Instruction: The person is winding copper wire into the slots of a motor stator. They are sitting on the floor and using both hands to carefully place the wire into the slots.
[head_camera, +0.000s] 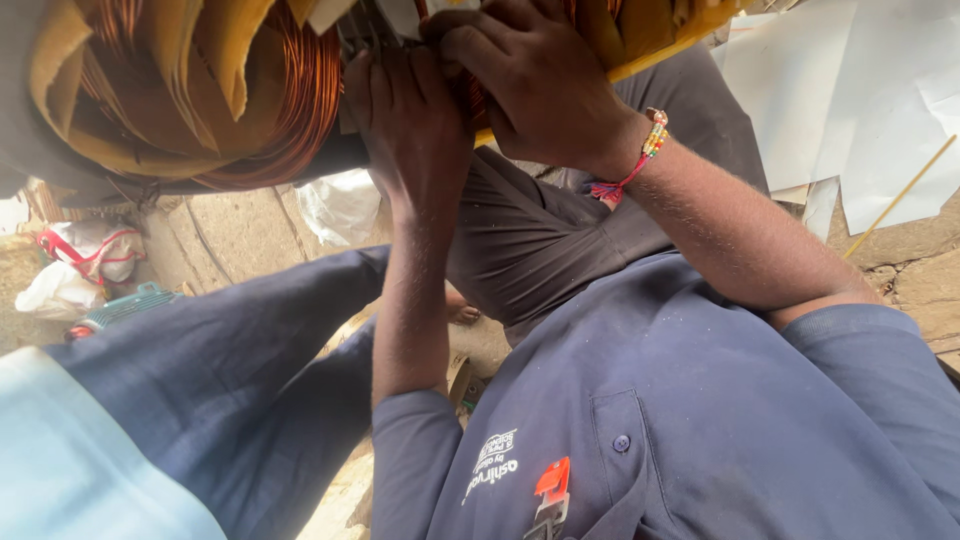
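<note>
Copper coil sits at top of frame, above the lap, cut off by the upper edge. Both hands are on it, near its middle section.

Right hand: fingers curled over and closed on the winding beside a yellow strip. Knuckles toward camera; fingertips partly hidden, so exact contact point unclear. Beaded bracelet with red thread at the wrist.

Left hand: reaching up from below, back of hand to camera, pressed against the coil just left of the right hand. The two hands touch or nearly touch. Fingers are hidden behind the winding and the other hand — can't tell if it's gripping or just bracing.

Coil look: many fine reddish-copper strands bundled in curved loops, shiny. Tan insulating paper folded over and between the bundles, edges curling.

Outward: grey trousers under the hands, blue shirt with a red-orange clip at the pocket. White sheets and a thin stick on the ground at right. White bags and a teal motor casing at left, well apart.
</note>
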